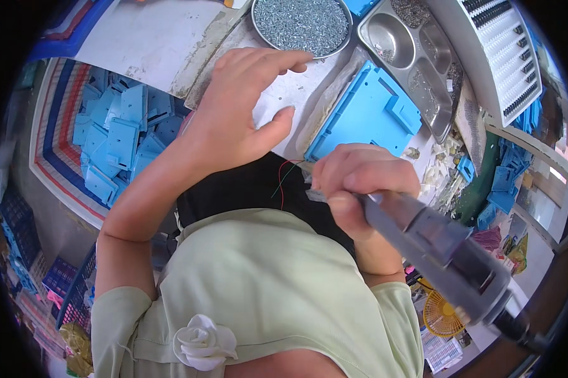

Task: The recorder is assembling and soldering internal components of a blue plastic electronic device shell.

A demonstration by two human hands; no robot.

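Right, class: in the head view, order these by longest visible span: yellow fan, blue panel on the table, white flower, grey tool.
1. Grey tool
2. Blue panel
3. White flower
4. Yellow fan
The flower looks nearer than the fan, so their true sizes are unsure.

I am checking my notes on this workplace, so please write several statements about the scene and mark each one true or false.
1. The right hand grips a grey tool. True.
2. The left hand is clenched into a fist. False: the left hand is open, with nothing visible in it.
3. The round bowl contains small metal pieces. True.
4. The parts in the striped bag are red. False: they are blue.
5. The steel tray has only one compartment. False: it has several.
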